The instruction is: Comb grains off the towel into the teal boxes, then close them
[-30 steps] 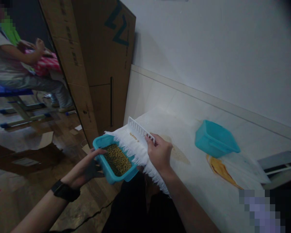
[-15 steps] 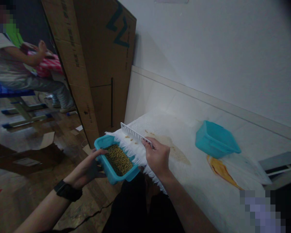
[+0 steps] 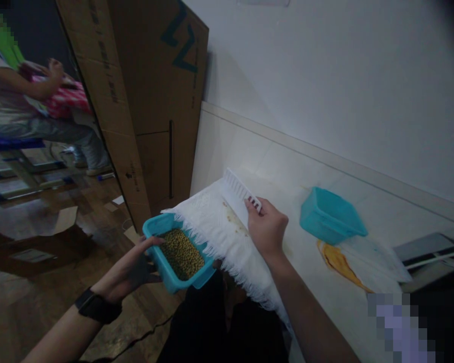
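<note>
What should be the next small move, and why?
Probably sweep the white strip toward the blue container: loose grains lie between them on the cloth, the right hand holds the strip, and the left hand holds the container at the fringe.

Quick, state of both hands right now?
Left hand: closed, holding a blue container with small beans inside.
Right hand: closed, holding a white slotted strip by one end.

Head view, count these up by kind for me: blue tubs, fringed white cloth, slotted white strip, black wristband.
Blue tubs: 2, one in the left hand, the other farther right
Fringed white cloth: 1
Slotted white strip: 1, in the right hand
Black wristband: 1
Total: 5
</note>
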A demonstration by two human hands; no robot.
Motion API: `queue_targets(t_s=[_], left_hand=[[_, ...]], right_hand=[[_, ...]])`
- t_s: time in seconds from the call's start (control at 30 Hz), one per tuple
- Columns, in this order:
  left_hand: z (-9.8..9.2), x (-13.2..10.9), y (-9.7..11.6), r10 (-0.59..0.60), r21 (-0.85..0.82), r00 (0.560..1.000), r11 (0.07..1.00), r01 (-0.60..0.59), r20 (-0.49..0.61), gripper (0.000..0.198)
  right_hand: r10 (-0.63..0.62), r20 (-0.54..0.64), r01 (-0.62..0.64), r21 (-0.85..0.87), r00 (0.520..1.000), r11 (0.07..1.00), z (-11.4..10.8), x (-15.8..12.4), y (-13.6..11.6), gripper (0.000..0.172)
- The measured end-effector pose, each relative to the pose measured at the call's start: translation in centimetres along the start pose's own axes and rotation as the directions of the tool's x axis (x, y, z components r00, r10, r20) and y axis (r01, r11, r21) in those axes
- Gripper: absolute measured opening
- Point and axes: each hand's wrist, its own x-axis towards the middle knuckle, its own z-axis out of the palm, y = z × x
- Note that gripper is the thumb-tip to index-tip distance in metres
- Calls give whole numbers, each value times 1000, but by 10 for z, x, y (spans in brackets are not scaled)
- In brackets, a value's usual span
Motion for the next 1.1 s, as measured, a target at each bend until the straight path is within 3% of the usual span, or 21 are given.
queue_targets(t_s=[0.1,0.2,0.4,0.8,1.1], left_hand=[[-1,1,-1,-11,22,1000,1000,11,10,57],[0,2,-1,-17,26,1000,1000,17,3,57],[2,0,0,-39,40,999,998,39,-5,51],[3,1,-2,-36,34,999,999,36,9,63],[2,0,-2,-43,27,999,999,42,28,73]], right_hand=[[23,33,-17,-157,999,987,1,19,17,25],[20,106,2,-206,994,979,6,20,25,26],[-27,149,48,-143,989,989,11,12,23,23],[-54,221,84,-128,974,988,18,11,9,22],[-72,166,79,-37,984,996,18,2,1,23]])
